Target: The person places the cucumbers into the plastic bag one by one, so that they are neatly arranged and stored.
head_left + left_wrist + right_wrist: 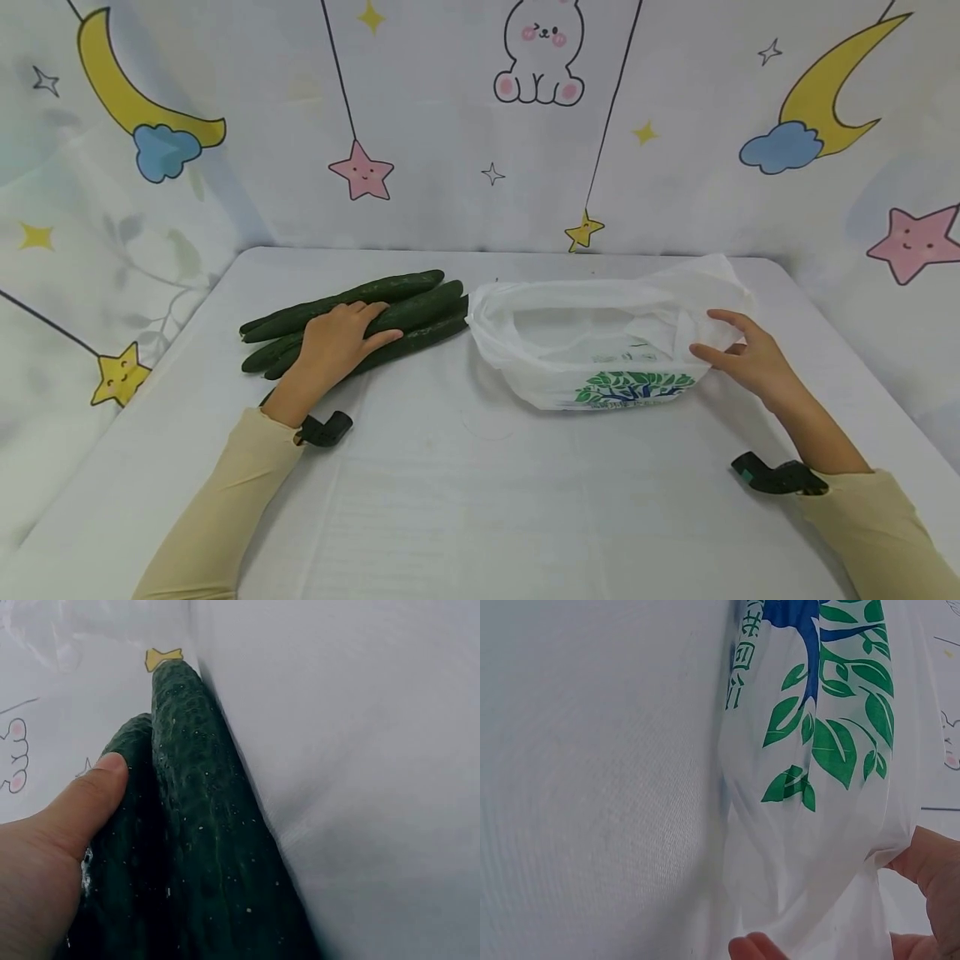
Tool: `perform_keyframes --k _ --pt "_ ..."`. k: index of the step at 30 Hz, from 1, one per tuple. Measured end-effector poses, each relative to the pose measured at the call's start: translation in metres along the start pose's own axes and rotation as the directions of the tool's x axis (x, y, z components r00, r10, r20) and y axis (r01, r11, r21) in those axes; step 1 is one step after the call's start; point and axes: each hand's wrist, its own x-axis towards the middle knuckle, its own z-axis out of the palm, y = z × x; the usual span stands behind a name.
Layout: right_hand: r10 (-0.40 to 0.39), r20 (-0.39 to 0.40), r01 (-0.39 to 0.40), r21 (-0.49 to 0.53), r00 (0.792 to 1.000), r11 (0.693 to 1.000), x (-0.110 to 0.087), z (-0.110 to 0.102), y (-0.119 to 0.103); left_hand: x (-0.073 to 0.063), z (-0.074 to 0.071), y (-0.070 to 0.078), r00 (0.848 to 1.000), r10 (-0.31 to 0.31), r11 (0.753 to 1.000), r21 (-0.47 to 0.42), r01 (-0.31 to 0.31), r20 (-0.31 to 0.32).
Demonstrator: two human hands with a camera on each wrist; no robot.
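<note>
A bundle of several dark green cucumbers (416, 308) lies on the left part of the white-covered table. My left hand (335, 337) grips a cucumber in this pile from above, fingers over the far side and thumb along the near side. Close up in the left wrist view, the thumb (94, 799) presses against one bumpy cucumber (131, 825) beside another. To the right stands a white plastic bag (525, 375) with a green and blue tree print, its mouth spread open. My right hand (757, 362) pinches the bag's right end, where the plastic creases at the fingers.
The cucumbers' right ends reach right up to the bag's left rim. A white cloth covers the table (480, 500). Behind it hangs a backdrop (450, 100) printed with moons, stars and a bear. Each wrist carries a small black camera (780, 477).
</note>
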Motion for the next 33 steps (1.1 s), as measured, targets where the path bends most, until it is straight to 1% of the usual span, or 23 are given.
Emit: perform_keyframes --k 7,13,18,26,33 --pt "0.004 0.028 -0.004 -0.008 1.0 1.0 -0.0004 -0.0013 0.002 -0.0001 -0.0002 0.0018 1.0 0.015 1.0 -0.011 -0.015 -0.023" --pt "0.0 0.039 0.0 -0.005 0.999 1.0 -0.0005 -0.0012 0.0013 -0.0003 -0.0018 0.0033 1.0 0.002 1.0 -0.027 -0.002 -0.01" --pt "0.001 0.05 -0.001 -0.002 0.999 1.0 -0.0007 -0.001 0.0005 0.0006 -0.0022 0.0039 1.0 -0.001 1.0 -0.018 0.001 -0.013" --pt "-0.001 0.051 0.001 -0.004 0.999 1.0 -0.0019 -0.0035 0.0043 0.0031 -0.002 0.0053 1.0 -0.023 1.0 -0.006 0.023 0.017" --pt "0.003 0.058 -0.004 0.013 0.998 1.0 -0.0003 -0.0019 0.0018 0.0032 -0.0032 0.0033 1.0 -0.009 1.0 0.014 0.01 -0.023"
